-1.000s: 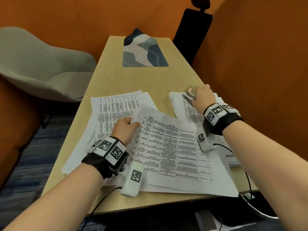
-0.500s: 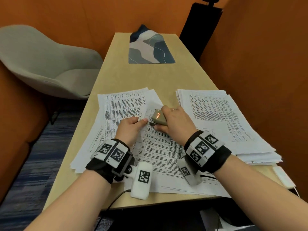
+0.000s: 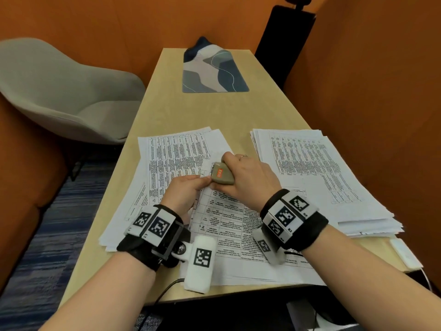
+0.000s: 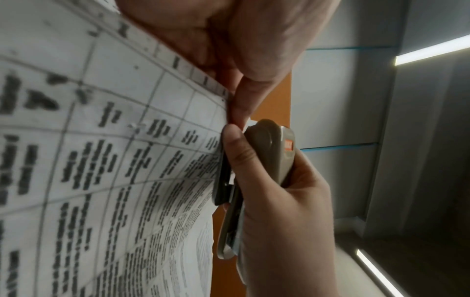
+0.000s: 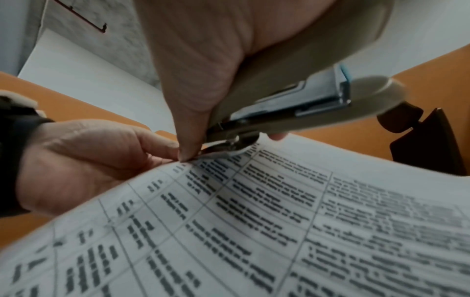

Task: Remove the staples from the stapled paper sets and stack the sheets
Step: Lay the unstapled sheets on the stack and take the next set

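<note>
I see my right hand (image 3: 248, 180) wrapped around a small beige stapler (image 3: 221, 176), smooth plastic with an orange label and a steel tail, its metal tip laid on the top corner of the stapled set (image 3: 238, 225). My left hand (image 3: 185, 191) pinches that same corner of thin printed sheets, thumb tip touching the right thumb. The set lies on the pale wooden surface (image 3: 214, 111) between a fanned pile of sheets (image 3: 171, 154) and a thicker squared stack (image 3: 317, 173). A patterned mat (image 3: 214, 72) lies well beyond.
</note>
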Action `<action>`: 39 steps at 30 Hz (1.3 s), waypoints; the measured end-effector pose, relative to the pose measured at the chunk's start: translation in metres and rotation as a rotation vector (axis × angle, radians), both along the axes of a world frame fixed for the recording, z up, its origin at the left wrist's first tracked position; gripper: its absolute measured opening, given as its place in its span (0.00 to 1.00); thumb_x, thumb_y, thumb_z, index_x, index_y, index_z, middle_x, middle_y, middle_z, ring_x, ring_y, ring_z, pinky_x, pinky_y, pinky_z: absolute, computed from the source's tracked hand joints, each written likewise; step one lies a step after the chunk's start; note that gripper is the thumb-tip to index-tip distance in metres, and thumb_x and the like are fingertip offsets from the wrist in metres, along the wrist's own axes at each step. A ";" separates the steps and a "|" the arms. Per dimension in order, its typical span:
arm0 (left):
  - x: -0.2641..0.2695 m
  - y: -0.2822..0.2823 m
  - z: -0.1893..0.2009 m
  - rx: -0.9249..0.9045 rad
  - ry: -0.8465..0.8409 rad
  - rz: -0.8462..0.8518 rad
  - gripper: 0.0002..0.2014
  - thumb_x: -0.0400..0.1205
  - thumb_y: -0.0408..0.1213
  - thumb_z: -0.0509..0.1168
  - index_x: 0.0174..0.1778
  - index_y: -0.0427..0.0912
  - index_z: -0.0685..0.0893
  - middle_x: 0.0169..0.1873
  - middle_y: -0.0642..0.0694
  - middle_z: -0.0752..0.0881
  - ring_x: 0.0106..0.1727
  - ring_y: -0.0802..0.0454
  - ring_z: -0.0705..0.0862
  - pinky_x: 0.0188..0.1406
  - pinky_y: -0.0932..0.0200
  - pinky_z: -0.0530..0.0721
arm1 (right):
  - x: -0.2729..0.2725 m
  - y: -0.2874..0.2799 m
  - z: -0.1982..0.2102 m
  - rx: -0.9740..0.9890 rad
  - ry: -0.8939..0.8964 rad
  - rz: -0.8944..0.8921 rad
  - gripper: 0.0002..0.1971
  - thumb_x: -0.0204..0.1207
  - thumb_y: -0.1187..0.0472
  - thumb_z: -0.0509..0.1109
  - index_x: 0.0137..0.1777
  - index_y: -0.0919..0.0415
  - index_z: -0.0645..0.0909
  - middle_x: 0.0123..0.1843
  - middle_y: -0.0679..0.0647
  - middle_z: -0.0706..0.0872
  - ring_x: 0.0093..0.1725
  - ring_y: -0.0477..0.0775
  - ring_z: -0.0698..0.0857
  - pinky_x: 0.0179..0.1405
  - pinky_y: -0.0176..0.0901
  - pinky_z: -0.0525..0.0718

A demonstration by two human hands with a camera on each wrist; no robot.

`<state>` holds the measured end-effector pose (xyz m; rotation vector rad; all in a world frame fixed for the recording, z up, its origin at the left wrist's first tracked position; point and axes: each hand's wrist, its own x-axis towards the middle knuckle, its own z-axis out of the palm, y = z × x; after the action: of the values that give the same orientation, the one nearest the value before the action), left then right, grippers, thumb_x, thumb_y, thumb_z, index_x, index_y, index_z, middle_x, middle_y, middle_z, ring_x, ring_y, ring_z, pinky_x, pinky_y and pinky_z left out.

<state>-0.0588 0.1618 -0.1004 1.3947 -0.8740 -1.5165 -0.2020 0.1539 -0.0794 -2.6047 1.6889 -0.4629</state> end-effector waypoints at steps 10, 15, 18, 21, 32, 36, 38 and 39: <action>0.001 0.003 0.003 0.147 0.089 0.019 0.08 0.77 0.25 0.63 0.31 0.31 0.80 0.19 0.41 0.79 0.18 0.49 0.78 0.19 0.62 0.81 | 0.003 0.005 -0.006 -0.355 0.127 0.127 0.24 0.51 0.48 0.85 0.41 0.62 0.82 0.28 0.54 0.82 0.24 0.57 0.82 0.21 0.40 0.75; 0.001 0.001 0.003 0.036 0.122 -0.028 0.08 0.81 0.25 0.59 0.37 0.30 0.80 0.26 0.39 0.82 0.20 0.52 0.82 0.20 0.64 0.83 | 0.002 0.005 0.012 -0.093 0.034 0.033 0.25 0.72 0.40 0.69 0.58 0.58 0.73 0.47 0.54 0.84 0.45 0.58 0.84 0.34 0.43 0.69; 0.005 0.002 0.004 -0.055 0.105 -0.111 0.07 0.80 0.22 0.59 0.44 0.33 0.83 0.32 0.41 0.89 0.31 0.53 0.88 0.31 0.63 0.87 | -0.004 0.000 0.014 0.110 -0.150 -0.086 0.24 0.72 0.37 0.68 0.57 0.54 0.72 0.49 0.52 0.83 0.48 0.55 0.81 0.38 0.42 0.71; 0.006 0.005 0.003 -0.156 -0.041 -0.165 0.09 0.77 0.20 0.62 0.43 0.36 0.84 0.32 0.47 0.90 0.35 0.54 0.89 0.36 0.64 0.87 | -0.007 -0.006 0.013 0.266 -0.257 -0.123 0.22 0.68 0.38 0.72 0.52 0.53 0.75 0.45 0.49 0.82 0.45 0.53 0.82 0.39 0.44 0.76; 0.000 0.019 0.003 -0.262 -0.278 -0.156 0.06 0.75 0.26 0.69 0.44 0.40 0.87 0.42 0.41 0.91 0.47 0.44 0.89 0.53 0.47 0.86 | -0.035 0.000 0.014 0.731 -0.637 -0.127 0.20 0.67 0.49 0.78 0.54 0.61 0.84 0.44 0.52 0.89 0.41 0.50 0.87 0.44 0.43 0.85; 0.006 0.020 0.000 -0.317 -0.311 -0.119 0.09 0.78 0.26 0.67 0.49 0.43 0.85 0.46 0.47 0.90 0.50 0.49 0.88 0.54 0.52 0.84 | -0.076 0.024 0.036 0.492 -0.601 -0.290 0.18 0.65 0.45 0.78 0.49 0.55 0.81 0.39 0.52 0.86 0.33 0.50 0.84 0.29 0.40 0.81; 0.012 0.018 -0.005 -0.317 -0.317 -0.127 0.10 0.78 0.25 0.65 0.50 0.44 0.84 0.47 0.48 0.89 0.49 0.50 0.88 0.53 0.52 0.84 | -0.114 0.045 0.049 0.395 -0.565 -0.420 0.17 0.67 0.45 0.77 0.46 0.56 0.80 0.35 0.52 0.84 0.26 0.48 0.80 0.19 0.36 0.76; 0.014 0.017 -0.007 -0.309 -0.316 -0.138 0.11 0.78 0.25 0.65 0.52 0.43 0.84 0.47 0.47 0.89 0.50 0.49 0.88 0.54 0.50 0.84 | -0.137 0.057 0.052 0.357 -0.541 -0.506 0.18 0.68 0.44 0.76 0.46 0.56 0.79 0.35 0.53 0.84 0.27 0.49 0.80 0.20 0.37 0.75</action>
<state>-0.0449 0.1785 -0.1072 1.3828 -1.3623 -1.2102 -0.3386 0.2105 -0.0277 -1.6039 1.9673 -0.7088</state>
